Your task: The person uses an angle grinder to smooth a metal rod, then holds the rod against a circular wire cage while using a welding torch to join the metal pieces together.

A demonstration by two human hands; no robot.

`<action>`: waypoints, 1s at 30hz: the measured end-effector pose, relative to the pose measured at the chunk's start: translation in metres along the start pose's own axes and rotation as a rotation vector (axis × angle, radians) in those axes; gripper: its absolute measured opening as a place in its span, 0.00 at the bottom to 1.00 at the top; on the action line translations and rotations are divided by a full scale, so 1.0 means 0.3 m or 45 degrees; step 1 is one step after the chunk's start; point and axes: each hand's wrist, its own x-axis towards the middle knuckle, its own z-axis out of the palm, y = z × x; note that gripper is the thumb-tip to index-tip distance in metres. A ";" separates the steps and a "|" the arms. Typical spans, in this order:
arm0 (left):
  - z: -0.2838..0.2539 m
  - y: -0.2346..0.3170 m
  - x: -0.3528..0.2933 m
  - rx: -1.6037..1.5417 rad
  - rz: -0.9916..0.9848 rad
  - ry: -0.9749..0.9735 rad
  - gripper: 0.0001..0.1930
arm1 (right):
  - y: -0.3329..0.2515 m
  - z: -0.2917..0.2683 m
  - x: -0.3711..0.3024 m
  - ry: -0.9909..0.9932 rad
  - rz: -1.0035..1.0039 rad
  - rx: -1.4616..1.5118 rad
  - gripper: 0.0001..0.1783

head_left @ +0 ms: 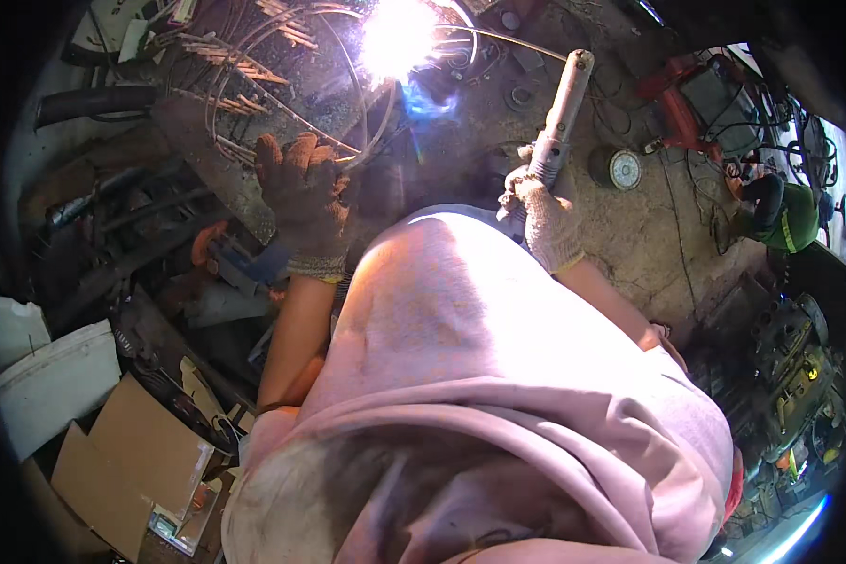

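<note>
My right hand (543, 209), in a knitted work glove, is wrapped round a welding electrode holder (564, 113) that tilts up and slightly right. From its far end a thin welding electrode (508, 39) runs left to a blinding white welding arc (397, 39). The glare hides the spot being welded. My left hand (305, 193), in a brown, soiled glove, is at the near edge of a thin metal hoop (378, 132), its fingers curled over the rod. Part of the hoop is hidden under the fingers. Faint blue smoke or flare shows below the arc.
Several short rods (240, 61) lie at the far left. A round can (623, 169) stands on the floor right of my right hand. Beyond it are a red-framed machine (691, 108) and a green object (799, 218). Cardboard (132, 465) and metal scrap crowd the left; engine-like parts (799, 367) lie right.
</note>
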 end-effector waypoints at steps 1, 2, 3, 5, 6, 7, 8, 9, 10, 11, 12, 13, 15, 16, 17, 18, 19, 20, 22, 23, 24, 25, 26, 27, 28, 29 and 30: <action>-0.003 -0.007 -0.001 0.048 0.034 -0.014 0.16 | -0.022 0.028 -0.009 0.049 0.023 -0.027 0.26; -0.013 -0.003 0.005 0.054 0.046 -0.065 0.16 | -0.041 0.051 -0.011 0.072 0.018 -0.034 0.23; -0.029 0.003 0.013 0.061 0.058 -0.117 0.16 | -0.058 0.071 -0.013 0.096 0.013 -0.042 0.21; -0.074 0.052 0.060 -0.020 0.114 -0.090 0.15 | -0.046 0.060 -0.010 0.097 -0.026 -0.060 0.20; -0.074 0.068 0.062 -0.008 0.084 -0.073 0.14 | -0.038 0.043 -0.004 0.062 -0.019 -0.031 0.20; -0.079 0.082 0.063 0.009 0.053 -0.058 0.14 | -0.042 0.043 -0.003 0.024 -0.008 0.000 0.21; -0.082 0.092 0.064 0.026 0.022 -0.043 0.14 | -0.048 0.045 -0.004 -0.016 -0.003 0.103 0.20; -0.085 0.099 0.063 0.042 -0.009 -0.028 0.14 | -0.055 0.046 -0.005 -0.055 0.003 0.206 0.20; -0.085 0.094 0.061 0.076 -0.004 -0.043 0.13 | -0.060 0.055 -0.004 0.009 -0.031 0.091 0.20; -0.083 0.091 0.063 0.110 0.008 -0.058 0.13 | -0.071 0.070 -0.004 0.078 -0.062 -0.022 0.19; -0.082 0.096 0.067 0.083 0.012 -0.064 0.13 | -0.081 0.088 -0.002 0.148 -0.084 -0.134 0.19; -0.084 0.107 0.072 0.052 0.009 -0.066 0.13 | -0.087 0.082 -0.001 0.183 -0.031 -0.120 0.18; -0.090 0.132 0.087 -0.009 0.004 -0.069 0.15 | -0.069 0.058 0.000 0.028 -0.108 -0.128 0.16; -0.095 0.127 0.094 -0.029 0.012 -0.081 0.15 | -0.057 0.045 0.003 -0.050 -0.144 -0.134 0.16; -0.095 0.121 0.102 -0.048 0.030 -0.092 0.15 | -0.038 0.024 0.012 -0.002 -0.144 -0.232 0.19; -0.094 0.094 0.110 -0.055 0.061 -0.112 0.15 | -0.017 0.002 0.026 0.046 -0.144 -0.330 0.23; -0.097 0.084 0.123 -0.064 0.092 -0.136 0.14 | -0.021 0.010 0.031 0.096 -0.141 -0.429 0.26; -0.107 0.090 0.127 -0.039 0.071 -0.172 0.13 | -0.030 0.016 0.026 0.125 -0.139 -0.460 0.25; -0.141 0.111 0.133 0.014 0.026 -0.244 0.12 | -0.065 0.045 0.008 0.178 -0.134 -0.524 0.24; -0.131 0.106 0.124 0.003 0.024 -0.174 0.13 | -0.073 0.056 0.003 0.192 -0.138 -0.519 0.22; -0.112 0.097 0.106 -0.009 0.023 -0.104 0.14 | -0.079 0.066 -0.002 0.207 -0.142 -0.514 0.20; -0.105 0.096 0.105 -0.023 0.023 -0.034 0.15 | -0.082 0.069 -0.004 0.225 -0.148 -0.510 0.19; -0.105 0.099 0.104 -0.012 0.085 -0.010 0.16 | -0.076 0.066 -0.005 0.214 -0.129 -0.474 0.19; -0.109 0.107 0.106 -0.001 0.148 0.015 0.16 | -0.065 0.059 -0.005 0.203 -0.110 -0.439 0.20; -0.114 0.113 0.109 0.013 0.209 0.039 0.17 | -0.061 0.057 -0.005 0.189 -0.090 -0.402 0.20; -0.113 0.109 0.104 0.045 0.145 -0.032 0.18 | -0.059 0.059 -0.005 0.177 -0.089 -0.383 0.22; -0.111 0.100 0.095 0.077 0.081 -0.102 0.18 | -0.059 0.066 -0.005 0.165 -0.088 -0.365 0.23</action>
